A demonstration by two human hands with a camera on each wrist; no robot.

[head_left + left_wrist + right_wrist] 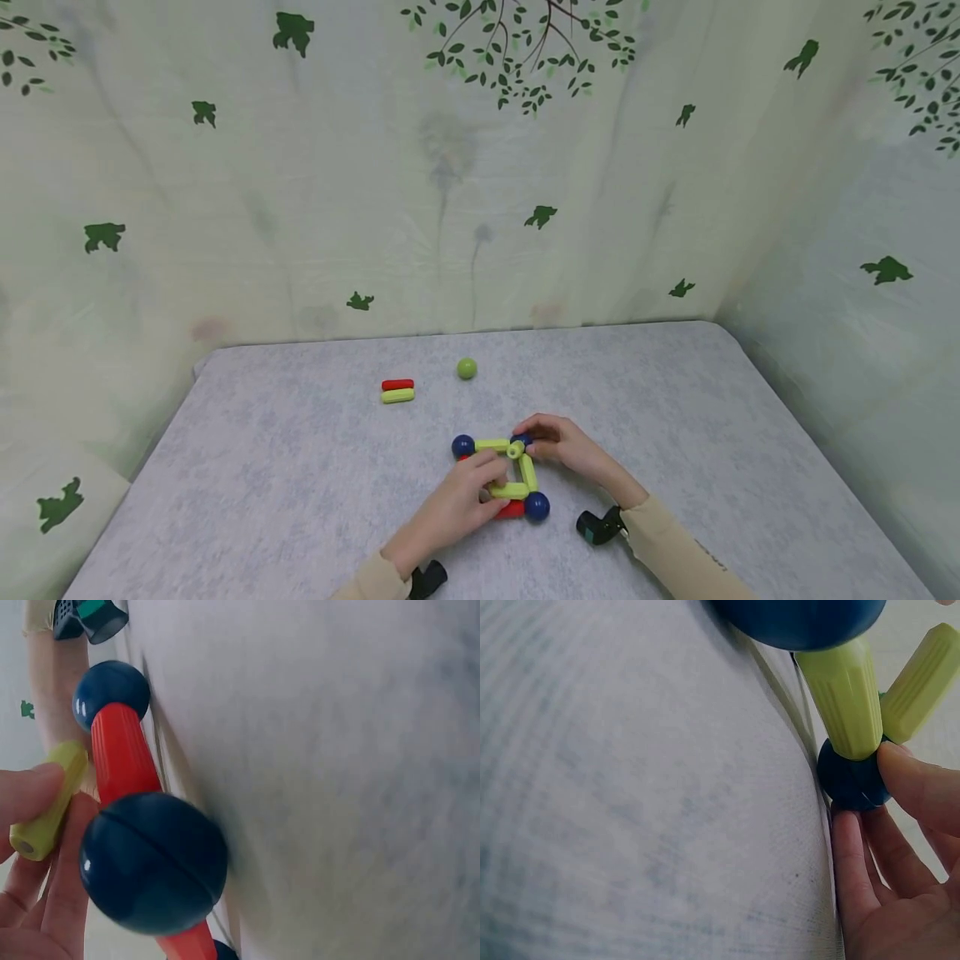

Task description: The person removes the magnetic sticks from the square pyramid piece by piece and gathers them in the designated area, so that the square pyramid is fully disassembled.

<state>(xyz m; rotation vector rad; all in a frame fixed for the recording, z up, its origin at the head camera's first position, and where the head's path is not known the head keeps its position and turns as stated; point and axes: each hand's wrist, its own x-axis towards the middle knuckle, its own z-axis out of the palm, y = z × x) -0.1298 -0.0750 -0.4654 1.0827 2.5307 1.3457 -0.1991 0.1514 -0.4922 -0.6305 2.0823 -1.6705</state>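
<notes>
My left hand (453, 497) pinches a yellow-green magnetic rod (46, 806) between thumb and fingers, above the near side of a four-sided frame of rods and balls. My right hand (572, 450) grips the dark blue ball (847, 780) at the frame's far right corner; another yellow-green rod (924, 684) stands up from that ball. Yellow-green rods form the far side (491, 445) and right side (529, 472). A red rod (512, 510) joins the blue ball (537, 507) at the near right. Another blue ball (463, 447) marks the far left corner. The left hand partly hides the left side.
Further back on the grey table (300, 467) lie a loose red rod (397, 385) and a yellow-green rod (397, 397), side by side. A green ball (467, 368) sits to their right. A leaf-printed curtain (375, 208) rises behind the table's far edge.
</notes>
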